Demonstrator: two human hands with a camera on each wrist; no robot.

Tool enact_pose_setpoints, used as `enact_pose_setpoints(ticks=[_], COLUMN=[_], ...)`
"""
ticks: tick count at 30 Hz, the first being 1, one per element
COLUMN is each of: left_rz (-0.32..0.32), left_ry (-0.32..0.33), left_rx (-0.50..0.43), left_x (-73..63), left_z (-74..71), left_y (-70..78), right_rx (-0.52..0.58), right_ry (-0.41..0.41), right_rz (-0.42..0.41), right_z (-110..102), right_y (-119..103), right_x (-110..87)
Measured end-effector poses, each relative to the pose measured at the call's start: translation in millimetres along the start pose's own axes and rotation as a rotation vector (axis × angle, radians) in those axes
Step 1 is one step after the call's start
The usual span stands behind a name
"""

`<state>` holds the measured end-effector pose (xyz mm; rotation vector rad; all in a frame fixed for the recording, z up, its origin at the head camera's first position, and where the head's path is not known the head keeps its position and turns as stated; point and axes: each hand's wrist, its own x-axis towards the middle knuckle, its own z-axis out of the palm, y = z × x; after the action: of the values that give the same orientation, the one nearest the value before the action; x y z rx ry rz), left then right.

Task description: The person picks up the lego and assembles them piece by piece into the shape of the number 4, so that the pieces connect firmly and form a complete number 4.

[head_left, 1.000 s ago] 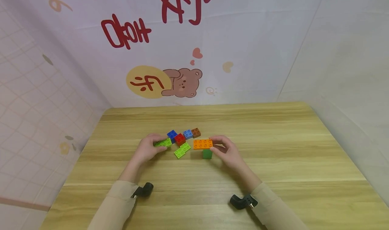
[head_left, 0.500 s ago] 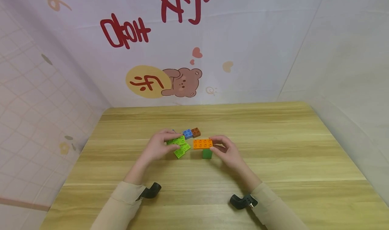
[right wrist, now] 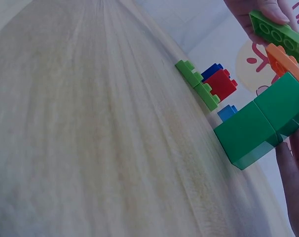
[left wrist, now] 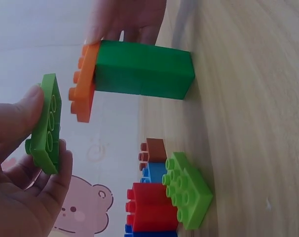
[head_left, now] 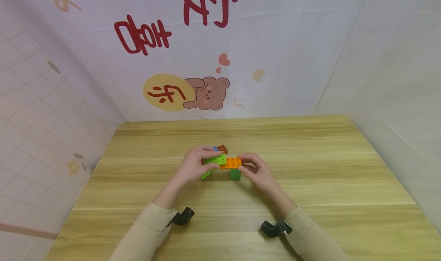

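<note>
Pinching the lime plate (head_left: 217, 160) in the left hand (head_left: 193, 164) and the orange plate (head_left: 233, 163) at three o'clock in the right hand (head_left: 262, 175), probably to steady its green tower (left wrist: 142, 70).

The top plate (head_left: 234, 163) was orange, the stack (left wrist: 142, 70) deep green, the held plate (head_left: 216, 160) lime; loose bricks (left wrist: 152, 207) showed red, blue, brown and lime; sleeves (head_left: 138, 230) were beige, the tabletop (head_left: 320, 176) wood-grained yellow, the white backdrop (head_left: 293, 43) printed with a brown bear (head_left: 206, 94)
</note>
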<state>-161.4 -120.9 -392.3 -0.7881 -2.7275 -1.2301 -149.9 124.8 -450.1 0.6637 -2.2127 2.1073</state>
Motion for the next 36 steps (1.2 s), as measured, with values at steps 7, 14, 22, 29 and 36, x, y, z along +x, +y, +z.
enact_pose_setpoints(ticks=[7, 14, 22, 29, 36], left_rz=[0.017, -0.017, -0.039, -0.061, -0.061], left_ry=[-0.005, -0.026, -0.039, -0.043, -0.057], left_rx=[0.000, 0.018, 0.015, 0.019, 0.035], left_x=[2.9, 4.0, 5.7, 7.1, 8.0], left_z=[6.4, 10.4, 11.5, 12.4, 13.1], left_y=[0.7, 1.1, 2.7, 3.5, 4.4], right_rx=[-0.006, 0.011, 0.021, 0.022, 0.018], right_ry=[-0.010, -0.011, -0.003, -0.002, -0.004], right_rz=[0.025, 0.022, 0.005, -0.021, 0.003], right_z=[-0.2, -2.5, -4.7, -5.8, -5.8], right_y=[-1.5, 14.7, 32.1, 31.4, 30.8], right_x=[-0.1, 1.4, 2.5, 2.4, 2.0])
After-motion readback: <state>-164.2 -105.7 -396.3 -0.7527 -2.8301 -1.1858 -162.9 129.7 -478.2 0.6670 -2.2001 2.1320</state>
